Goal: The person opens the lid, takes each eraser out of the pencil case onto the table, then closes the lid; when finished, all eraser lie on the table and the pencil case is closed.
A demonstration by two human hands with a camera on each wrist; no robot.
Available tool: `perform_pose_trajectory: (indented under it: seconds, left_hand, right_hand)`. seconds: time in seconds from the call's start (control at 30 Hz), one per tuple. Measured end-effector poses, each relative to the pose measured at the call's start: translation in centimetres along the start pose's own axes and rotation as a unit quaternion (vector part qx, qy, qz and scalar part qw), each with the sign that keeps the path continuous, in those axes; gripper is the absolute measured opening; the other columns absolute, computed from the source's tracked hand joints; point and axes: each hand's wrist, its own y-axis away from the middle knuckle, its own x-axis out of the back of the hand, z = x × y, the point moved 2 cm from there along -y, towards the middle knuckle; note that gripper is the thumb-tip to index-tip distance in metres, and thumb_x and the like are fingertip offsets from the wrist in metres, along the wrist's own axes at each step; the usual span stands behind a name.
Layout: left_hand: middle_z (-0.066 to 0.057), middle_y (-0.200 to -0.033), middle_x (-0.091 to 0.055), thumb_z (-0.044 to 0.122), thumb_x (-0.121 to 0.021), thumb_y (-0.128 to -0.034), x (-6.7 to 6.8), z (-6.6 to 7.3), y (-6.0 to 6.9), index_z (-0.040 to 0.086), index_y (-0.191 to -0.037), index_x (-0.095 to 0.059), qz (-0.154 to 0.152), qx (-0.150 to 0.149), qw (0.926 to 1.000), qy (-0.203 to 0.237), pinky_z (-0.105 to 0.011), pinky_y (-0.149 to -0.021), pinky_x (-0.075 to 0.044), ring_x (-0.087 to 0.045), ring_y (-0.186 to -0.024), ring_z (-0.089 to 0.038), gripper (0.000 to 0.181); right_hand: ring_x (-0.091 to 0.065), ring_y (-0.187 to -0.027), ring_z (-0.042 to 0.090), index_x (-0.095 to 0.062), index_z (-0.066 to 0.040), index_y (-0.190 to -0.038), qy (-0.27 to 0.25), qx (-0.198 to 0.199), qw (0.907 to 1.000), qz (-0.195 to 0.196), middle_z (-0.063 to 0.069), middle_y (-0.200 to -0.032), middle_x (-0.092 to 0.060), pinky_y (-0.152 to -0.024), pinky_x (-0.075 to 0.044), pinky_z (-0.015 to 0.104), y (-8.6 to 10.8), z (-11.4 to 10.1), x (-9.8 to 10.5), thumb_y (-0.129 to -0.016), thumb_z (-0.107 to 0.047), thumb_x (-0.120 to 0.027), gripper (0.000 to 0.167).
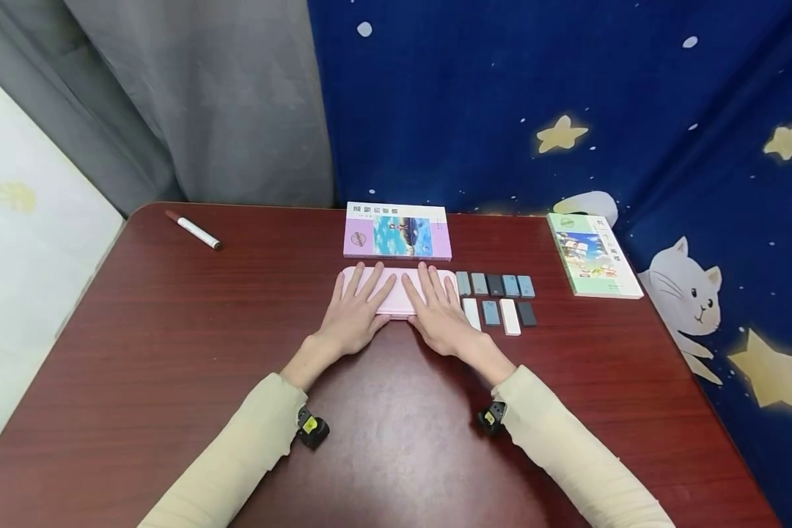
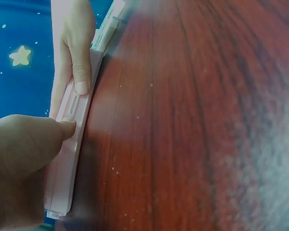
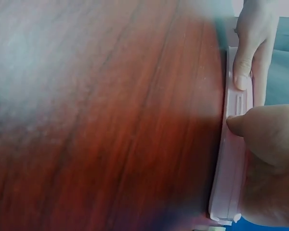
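Note:
A pink flat case (image 1: 397,301) with rounded corners lies closed on the table. My left hand (image 1: 348,324) rests on its left part, with straight, spread fingers across the lid. On its right part lies my right hand (image 1: 441,323), its fingers also straight and spread. In the left wrist view, both thumbs touch the front side of the case (image 2: 67,168), on either side of a narrow slot. The right wrist view shows the same front side of the case (image 3: 227,173) between the thumbs. The inside of the case is hidden.
Right of the case stand two rows of small rectangular blocks (image 1: 494,284) in grey, blue, dark and white. A purple-and-white book (image 1: 396,231) lies just behind the case. A green-and-white book (image 1: 594,257) is at the back right, a white marker (image 1: 196,232) at the back left.

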Motion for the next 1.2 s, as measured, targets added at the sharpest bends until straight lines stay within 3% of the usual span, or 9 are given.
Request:
perform_pose_trajectory:
  seconds: [0.3,0.47,0.8,1.2]
  left_hand:
    - [-0.011,-0.160,-0.009,0.039,-0.050,-0.0991,0.4,-0.4,0.2,0.017,-0.155,-0.023,-0.011,0.005,0.9995,0.028,-0.061,-0.111,-0.002,-0.002,-0.144,-0.039,0.066]
    - [-0.011,-0.160,-0.010,0.038,-0.046,-0.1009,0.4,-0.6,0.3,0.017,-0.154,-0.024,-0.012,0.008,0.9991,0.039,-0.062,-0.111,-0.003,-0.004,-0.144,-0.040,0.062]
    - [-0.012,-0.160,-0.007,0.038,-0.042,-0.1016,0.0,-0.5,0.3,0.016,-0.154,-0.024,-0.006,0.061,0.9952,0.077,-0.059,-0.112,-0.002,0.000,-0.144,-0.039,0.060]
    - [-0.016,-0.159,-0.011,0.033,-0.044,-0.1017,1.0,0.1,0.4,0.011,-0.153,-0.028,0.022,0.075,0.9880,0.133,-0.060,-0.112,0.000,0.000,-0.144,-0.041,0.058]
  right_hand:
    - [0.009,-0.144,0.037,-0.005,-0.009,-0.156,-0.033,-0.001,0.9991,-0.028,0.024,-0.157,0.009,-0.114,0.002,0.054,-0.3,-0.1,0.5,-0.104,-0.029,-0.041,0.066]
    - [0.006,-0.144,0.038,-0.008,-0.010,-0.156,-0.047,0.000,0.9987,-0.017,0.023,-0.158,0.007,-0.113,0.001,0.055,-0.4,-0.1,0.3,-0.104,-0.031,-0.038,0.063]
    - [0.005,-0.144,0.039,-0.014,-0.017,-0.156,-0.063,-0.067,0.9956,0.014,0.021,-0.159,0.002,-0.112,0.001,0.059,-0.3,-1.2,0.0,-0.105,-0.034,-0.035,0.058]
    - [0.004,-0.143,0.043,-0.017,-0.015,-0.156,-0.083,-0.097,0.9915,0.026,0.022,-0.158,0.001,-0.112,-0.003,0.059,0.5,-0.6,0.8,-0.104,-0.037,-0.038,0.060]
